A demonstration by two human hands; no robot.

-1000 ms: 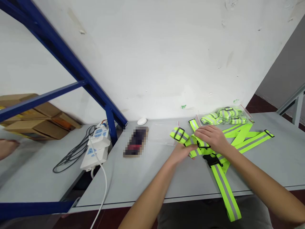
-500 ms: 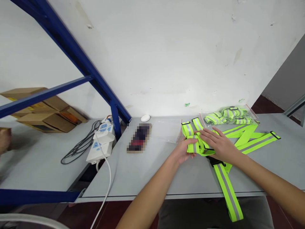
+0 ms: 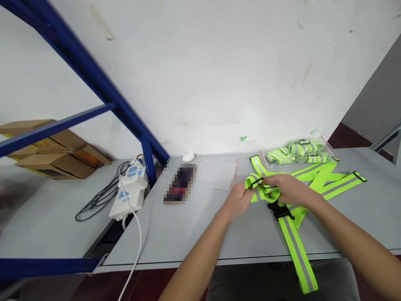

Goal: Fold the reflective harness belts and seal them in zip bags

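Observation:
A neon-yellow reflective strap harness [image 3: 319, 184] with a grey stripe lies spread on the grey table. My left hand [image 3: 238, 200] grips a folded part of its strap, near a black slider [image 3: 257, 183]. Closed on the same bunched strap from the other side is my right hand [image 3: 286, 189], its fingertips close to the slider and partly hidden. Below it sits a black buckle [image 3: 280, 210], from which one strap [image 3: 299, 255] hangs over the table's front edge. Another strap end [image 3: 257, 163] with a black slider points toward the wall.
Behind the harness lies a clear bag [image 3: 297, 151] of rolled reflective straps. An empty clear bag [image 3: 216, 173], a pixelated phone-shaped item [image 3: 180, 184] and a white oval object [image 3: 188, 157] are to the left. Power strips [image 3: 130, 190] and cardboard boxes [image 3: 59, 154] stand past the blue frame [image 3: 125, 117].
My right hand has gone from lying flat over the strap to pinching it. The bunched strap is now folded smaller, with a slider turned up between my hands. The view has shifted slightly.

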